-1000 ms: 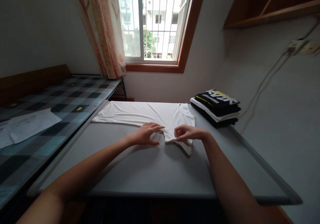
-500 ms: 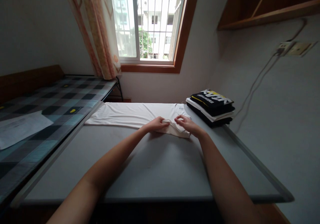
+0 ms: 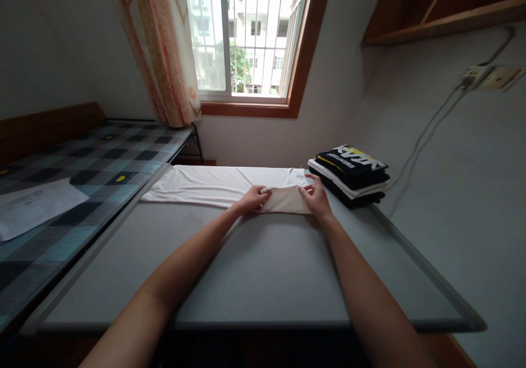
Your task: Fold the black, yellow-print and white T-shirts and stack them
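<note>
A white shirt (image 3: 205,184) lies as a long folded strip across the far part of the grey table, wrinkled toward its left end. My left hand (image 3: 252,198) pinches the near edge of a folded-over flap close to the shirt's right end. At the other end of that cream-looking flap, my right hand (image 3: 315,196) grips the edge between thumb and fingers. The flap stretches nearly straight between both hands. A small dark print shows on the shirt just beyond my right hand.
Right of the shirt stands a stack of folded black and white clothes (image 3: 349,173). The grey table (image 3: 263,280) has a raised rim. On the left is a bed with a checked mattress (image 3: 135,154) and a paper sheet (image 3: 41,203). A wall shelf (image 3: 447,17) juts out at upper right.
My right hand has moved a little right and away from my left hand, and now grips the flap's edge. The flap, bunched before, is drawn flatter and straighter between my hands.
</note>
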Demonstrator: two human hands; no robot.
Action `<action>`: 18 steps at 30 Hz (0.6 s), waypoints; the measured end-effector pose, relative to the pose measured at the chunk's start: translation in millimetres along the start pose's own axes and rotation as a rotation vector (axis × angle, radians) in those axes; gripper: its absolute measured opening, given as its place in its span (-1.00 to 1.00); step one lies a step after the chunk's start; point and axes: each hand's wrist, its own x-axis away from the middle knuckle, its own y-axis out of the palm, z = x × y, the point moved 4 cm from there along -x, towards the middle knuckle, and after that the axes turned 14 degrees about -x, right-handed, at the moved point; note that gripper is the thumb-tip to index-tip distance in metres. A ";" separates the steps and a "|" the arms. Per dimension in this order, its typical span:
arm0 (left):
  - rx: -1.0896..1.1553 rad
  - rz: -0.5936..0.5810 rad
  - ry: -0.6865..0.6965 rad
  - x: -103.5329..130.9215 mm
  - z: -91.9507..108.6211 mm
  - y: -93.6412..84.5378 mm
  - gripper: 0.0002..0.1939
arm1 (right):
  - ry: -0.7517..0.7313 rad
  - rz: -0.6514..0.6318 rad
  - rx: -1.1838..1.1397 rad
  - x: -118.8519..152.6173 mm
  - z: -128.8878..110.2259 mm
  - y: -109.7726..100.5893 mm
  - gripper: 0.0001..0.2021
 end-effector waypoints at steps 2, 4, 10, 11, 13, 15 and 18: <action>-0.014 0.028 -0.020 -0.6 -1.7 -2.1 -0.91 | 0.005 0.069 0.031 1.3 1.3 1.5 -0.56; -0.030 0.041 -0.025 0.2 -2.1 -4.4 -0.80 | 0.036 0.040 0.095 2.2 5.2 3.6 -0.65; -0.286 0.037 0.172 2.5 3.5 -10.1 -0.72 | 0.049 -0.319 0.244 2.8 13.2 8.0 -0.67; -0.323 0.027 0.206 1.7 3.8 -9.9 -0.72 | 0.045 -0.364 0.251 3.1 12.8 8.9 -0.67; -0.361 0.054 0.289 -0.9 4.8 -10.6 -0.68 | 0.020 -0.365 0.245 2.7 10.0 9.3 -0.69; -0.372 0.132 0.343 -3.7 4.3 -13.4 -0.61 | -0.015 -0.290 0.222 1.9 6.8 9.0 -0.69; -0.386 0.215 0.284 -6.7 -3.1 -18.0 -0.57 | -0.015 -0.234 0.247 2.2 7.3 10.8 -0.65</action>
